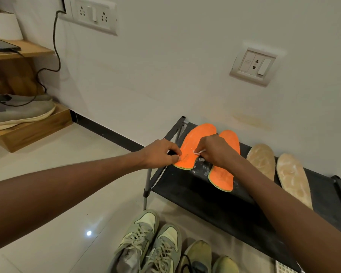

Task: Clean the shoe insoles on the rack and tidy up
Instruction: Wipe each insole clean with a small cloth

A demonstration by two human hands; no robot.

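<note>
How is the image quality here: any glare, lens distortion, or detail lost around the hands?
Head view: even, warm indoor light; one small glare spot on the floor tiles; wide-angle bending stretches both forearms at the frame edges; the left hand and right hand on the orange insole are sharp, but the small white thing the right hand pinches is too small to identify.

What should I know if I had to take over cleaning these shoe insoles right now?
Left hand: its grip pinches the heel end of the left orange foam insole, steadying it on the black fabric shoe rack.
Right hand: its grip holds a small white wipe against that same insole.
The second orange foam insole lies beside it, partly under the right hand. White residue is scattered on the rack between them.
Two tan insoles lie further right, still blotchy.
Left: finish the orange pair, clean the tan pair, clear the residue, tidy up.
</note>
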